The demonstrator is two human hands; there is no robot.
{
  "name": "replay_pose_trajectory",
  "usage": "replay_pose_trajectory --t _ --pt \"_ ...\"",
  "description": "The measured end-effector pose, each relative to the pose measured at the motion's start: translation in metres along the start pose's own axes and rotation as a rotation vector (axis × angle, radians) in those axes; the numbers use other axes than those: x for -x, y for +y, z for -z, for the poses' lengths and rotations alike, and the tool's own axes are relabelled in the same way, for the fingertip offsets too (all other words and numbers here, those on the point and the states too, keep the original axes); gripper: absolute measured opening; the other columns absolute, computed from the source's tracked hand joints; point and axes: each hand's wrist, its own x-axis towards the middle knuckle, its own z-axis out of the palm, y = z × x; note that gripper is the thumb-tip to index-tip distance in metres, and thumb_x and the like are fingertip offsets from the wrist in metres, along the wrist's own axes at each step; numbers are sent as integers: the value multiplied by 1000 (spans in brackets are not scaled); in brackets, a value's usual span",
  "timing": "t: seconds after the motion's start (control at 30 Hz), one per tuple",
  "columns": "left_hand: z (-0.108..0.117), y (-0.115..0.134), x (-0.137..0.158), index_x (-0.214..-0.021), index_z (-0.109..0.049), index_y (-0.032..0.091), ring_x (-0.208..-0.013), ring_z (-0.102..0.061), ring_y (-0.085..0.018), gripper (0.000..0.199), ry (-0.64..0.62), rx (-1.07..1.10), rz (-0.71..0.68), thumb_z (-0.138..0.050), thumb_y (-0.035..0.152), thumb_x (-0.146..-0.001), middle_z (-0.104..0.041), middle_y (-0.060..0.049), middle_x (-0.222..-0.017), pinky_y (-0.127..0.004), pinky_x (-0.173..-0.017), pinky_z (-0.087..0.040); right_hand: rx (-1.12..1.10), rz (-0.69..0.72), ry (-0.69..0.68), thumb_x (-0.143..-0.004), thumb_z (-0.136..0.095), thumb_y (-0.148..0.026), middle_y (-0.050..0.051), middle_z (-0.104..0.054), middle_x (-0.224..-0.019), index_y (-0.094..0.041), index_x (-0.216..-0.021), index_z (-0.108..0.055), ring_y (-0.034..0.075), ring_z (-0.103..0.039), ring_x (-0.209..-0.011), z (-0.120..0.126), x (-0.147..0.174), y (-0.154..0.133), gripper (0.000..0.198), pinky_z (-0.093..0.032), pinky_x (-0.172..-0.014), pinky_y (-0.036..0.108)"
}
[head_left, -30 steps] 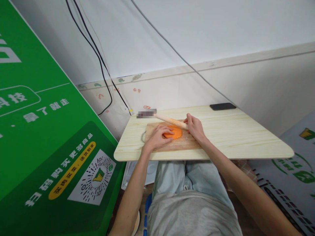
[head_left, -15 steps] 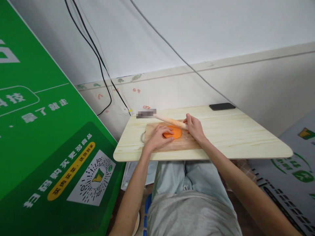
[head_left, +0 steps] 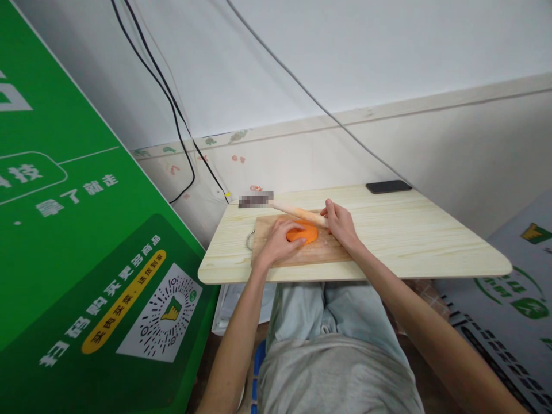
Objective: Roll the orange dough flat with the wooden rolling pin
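A flat, rounded piece of orange dough point(head_left: 309, 233) lies on a wooden cutting board point(head_left: 319, 256). My left hand point(head_left: 279, 241) rests at the dough's left side, its curved fingers and thumb closed about that edge. A pale wooden rolling pin point(head_left: 297, 212), tinged orange along its middle, slants over the far edge of the dough. Its right end is gripped in my right hand point(head_left: 340, 223), with the thumb uppermost. At the pin's far left end a pixelated patch covers whatever is there.
The board lies on a light wood-grain table point(head_left: 422, 241) with a rounded front corner. A black phone point(head_left: 388, 187) lies at the back by the wall. A grey cable point(head_left: 302, 86) runs down the wall behind. A green printed panel point(head_left: 99, 230) stands close on the left.
My left hand has shifted very slightly to the right against the dough. My right hand and the rolling pin stay almost where they were.
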Motion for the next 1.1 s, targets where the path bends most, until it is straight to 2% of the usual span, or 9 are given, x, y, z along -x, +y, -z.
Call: replay_pose_trajectory --t 0.2,0.37,0.47,0.73,0.9,1.1 --pt "-2 4 -2 -125 -77 25 -136 -61 -33 40 8 -5 9 -82 21 -85 -76 -6 -136 -52 -126 -43 11 21 12 -101 -17 -88 11 -73 -76 -23 -80 -69 26 -70 -70 -2 -2 3 86 -49 -64 35" --pt "-3 2 0 -121 -77 26 -138 -59 -32 32 -13 -5 -15 -79 23 -89 -77 -4 -135 -53 -129 -39 11 18 5 -100 -17 -90 10 -72 -73 -24 -79 -67 25 -68 -66 -1 -1 2 85 -48 -63 34" --pt "-6 0 2 -123 -76 25 -137 -59 -32 30 14 -3 -3 -78 28 -93 -76 -6 -135 -52 -127 -39 5 7 -3 -101 -18 -88 8 -69 -68 -24 -80 -67 24 -65 -61 -1 -1 1 84 -47 -62 35" --pt "-12 8 -3 -120 -77 25 -137 -57 -33 33 47 -47 65 -84 27 -87 -75 -6 -131 -53 -126 -39 0 -5 -2 -102 -19 -86 5 -62 -58 -23 -82 -70 25 -66 -60 1 2 -2 84 -48 -63 35" --pt "-10 10 -2 -120 -76 24 -134 -58 -33 32 21 -55 45 -81 24 -89 -76 -6 -129 -52 -125 -39 10 0 4 -103 -19 -85 7 -65 -61 -21 -82 -71 24 -65 -57 0 1 -1 85 -47 -62 35" --pt "-10 10 1 -123 -74 25 -131 -59 -30 28 21 -65 45 -75 27 -95 -75 -5 -130 -49 -122 -42 17 14 10 -103 -19 -86 8 -68 -63 -21 -81 -72 26 -68 -65 0 0 0 86 -47 -64 34"
